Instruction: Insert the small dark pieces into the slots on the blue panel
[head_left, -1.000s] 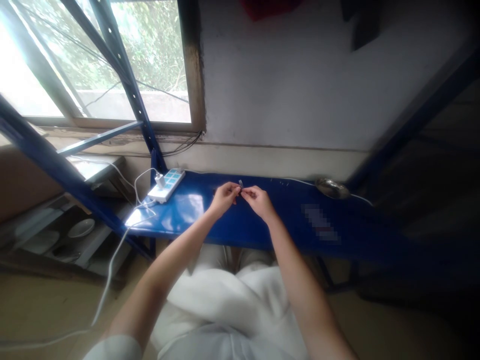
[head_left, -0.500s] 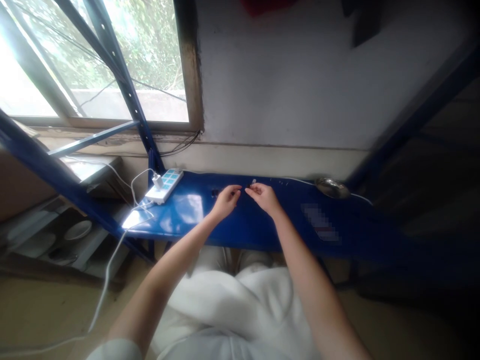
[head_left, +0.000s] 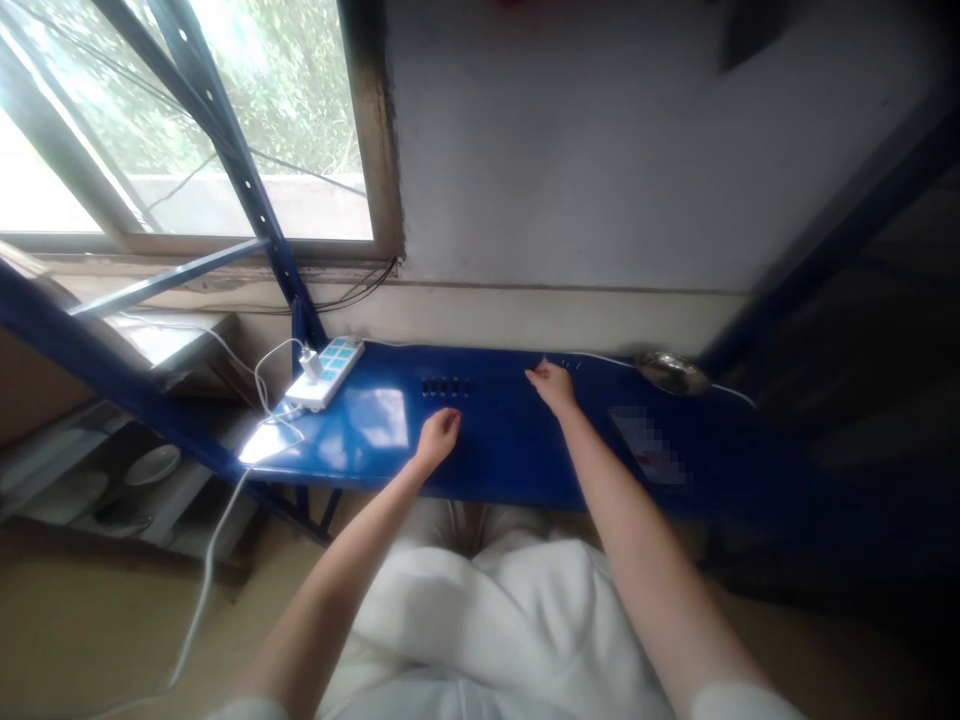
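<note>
My left hand (head_left: pixel 438 437) is closed, its fingers curled just above the blue table in front of a row of several small dark pieces (head_left: pixel 444 387). Whatever it may hold is hidden. To the right, my right hand (head_left: pixel 553 386) is pinched low over the table, thumb and fingers together. A small pale piece (head_left: pixel 545 360) shows at its far side, and I cannot make out what sits between the fingertips. Several tiny light-coloured slivers (head_left: pixel 570 364) lie just beyond this hand.
A white power strip (head_left: pixel 327 374) with a plug and cable stands on the left of the blue table (head_left: pixel 495 450). At the back right is a shiny metal bowl (head_left: pixel 671 372). A blurred flat item (head_left: pixel 649 445) lies nearer. Blue shelf posts (head_left: pixel 247 190) frame both sides.
My hands have come apart: the left drew back toward me, uncovering the row of dark pieces, and the right moved right toward the tiny slivers.
</note>
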